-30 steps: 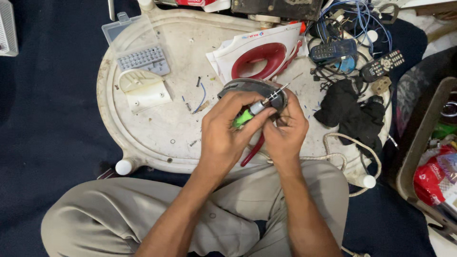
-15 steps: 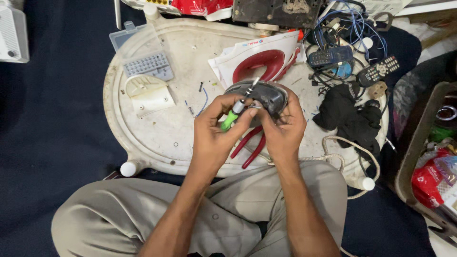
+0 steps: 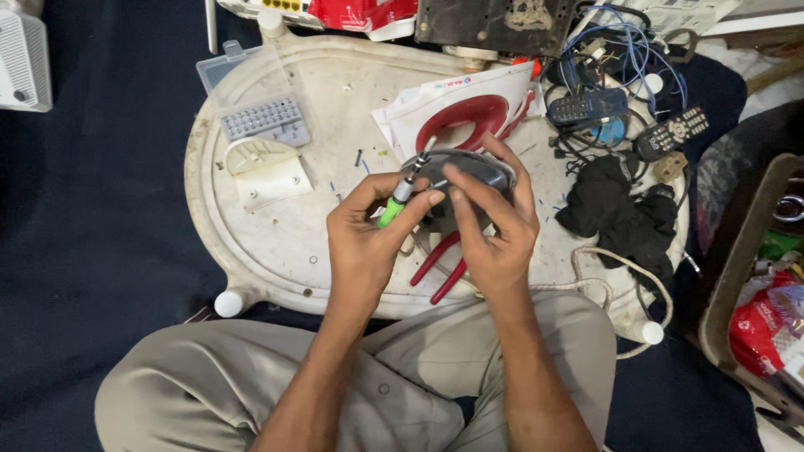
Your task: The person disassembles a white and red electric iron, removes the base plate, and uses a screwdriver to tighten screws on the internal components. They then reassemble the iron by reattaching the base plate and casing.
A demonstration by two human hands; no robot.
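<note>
The left hand (image 3: 364, 243) pinches a green screwdriver (image 3: 400, 197) in curled fingers, its tip on the grey part (image 3: 469, 172). The right hand (image 3: 494, 230) grips that part, fingers spread over it, above the white tray (image 3: 276, 243). Red pliers (image 3: 440, 268) lie beneath.

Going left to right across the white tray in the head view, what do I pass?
Clear bit case → green screwdriver in left hand → right hand → black cloth.
</note>
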